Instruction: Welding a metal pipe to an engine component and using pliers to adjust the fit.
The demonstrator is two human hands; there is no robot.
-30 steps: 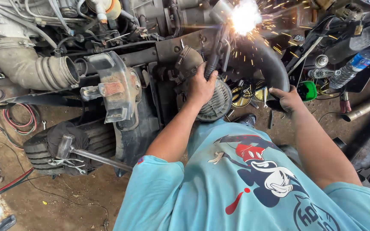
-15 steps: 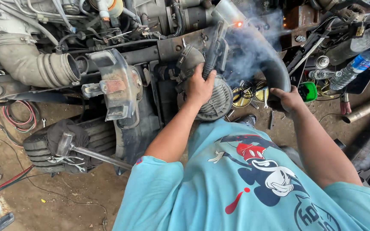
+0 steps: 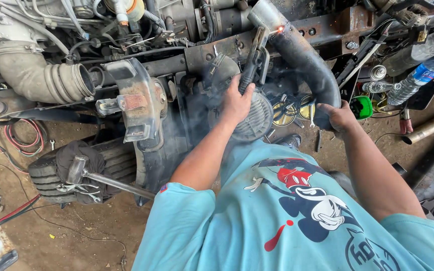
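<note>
Head view: your left hand (image 3: pixel 237 103) grips the electrode holder (image 3: pixel 253 68), its tip glowing against the curved black pipe (image 3: pixel 307 60), which your right hand (image 3: pixel 338 116) clasps to steady below the engine frame.

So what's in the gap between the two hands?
In the head view, a round ribbed grille sits beside the left hand, then shiny spanners on the ground before the right hand on the black pipe.
</note>
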